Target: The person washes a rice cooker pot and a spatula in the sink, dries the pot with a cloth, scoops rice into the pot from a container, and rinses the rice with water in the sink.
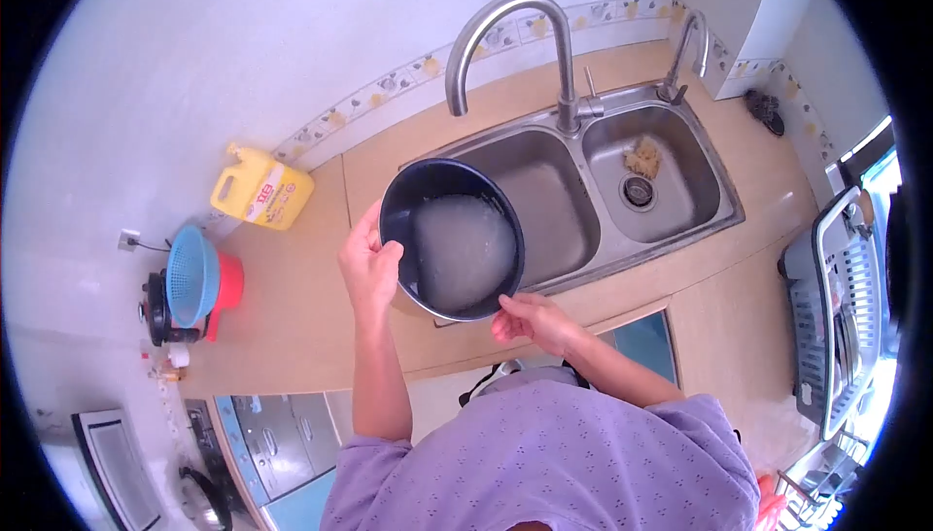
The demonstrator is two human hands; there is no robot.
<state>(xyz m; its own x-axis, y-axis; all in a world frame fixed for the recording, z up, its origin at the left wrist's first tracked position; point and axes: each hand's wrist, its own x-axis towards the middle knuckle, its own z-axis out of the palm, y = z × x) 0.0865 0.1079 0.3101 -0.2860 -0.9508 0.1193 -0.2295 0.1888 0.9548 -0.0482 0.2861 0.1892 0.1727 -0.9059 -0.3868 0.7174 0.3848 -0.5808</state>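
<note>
Both hands hold a dark round rice cooker pot [397,283], tilted so that its inside faces me. Cloudy whitish water [465,249] covers the bottom, with pale grains showing through. My left hand [369,261] grips the left rim, thumb over the edge and fingers behind the wall. At the lower right rim, my right hand [530,322] pinches the edge between thumb and fingers. The pot overlaps the left basin of the steel double sink [544,196], below the large curved faucet [510,8].
A yellow jug [262,189] stands on the counter [301,308] at left, near a blue colander [192,276] and a red basin [229,281]. In the right basin lies a tan scrubber [641,157] beside the drain [638,192]. A grey dish rack [816,317] sits far right.
</note>
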